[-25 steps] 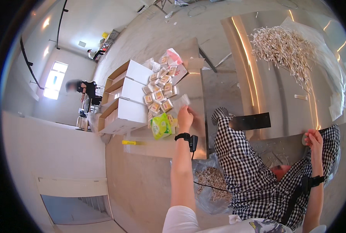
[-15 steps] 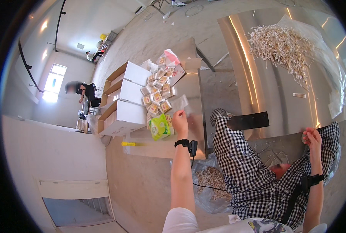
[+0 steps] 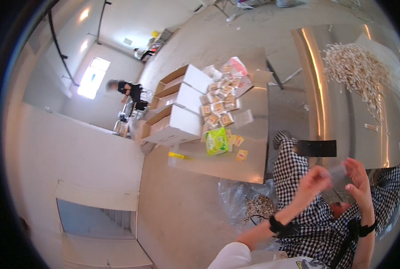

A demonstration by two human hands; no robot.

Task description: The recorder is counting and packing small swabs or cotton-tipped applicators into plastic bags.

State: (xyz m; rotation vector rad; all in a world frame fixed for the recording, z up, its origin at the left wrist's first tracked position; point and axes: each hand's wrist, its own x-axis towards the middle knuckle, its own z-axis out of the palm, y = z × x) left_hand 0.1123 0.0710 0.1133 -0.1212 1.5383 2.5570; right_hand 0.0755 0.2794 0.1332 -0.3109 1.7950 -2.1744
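1. Both hands are up in front of the checked trousers (image 3: 307, 210), meeting over the lap, apart from either bench.
2. Between them sits a small clear bag (image 3: 337, 172), thin and see-through, blurred at its edges.
3. Left hand (image 3: 314, 179) comes in from the lower left, wrist bent back, a black strap on the forearm; fingers are curled and the grip looks pinched on the bag's left edge.
4. Right hand (image 3: 357, 177) stands upright, palm turned inward, fingers half-spread; its fingertips touch the bag's right side, so it looks like a light pinch, though blur hides how firmly it closes.
5. Held by two opposite edges like that, the bag stays stretched flat and clear of the lap, my guess at why both hands are on it.
6. Left bench (image 3: 236, 166) carries white cartons (image 3: 177, 123), rows of small filled packets (image 3: 218, 110) and a green pack (image 3: 216, 141), well apart from the hands.
7. Right bench (image 3: 325, 89) holds a pale heap of sticks (image 3: 357, 71), close to the right arm's side.
8. Another person (image 3: 128, 89) stands far off by the window.
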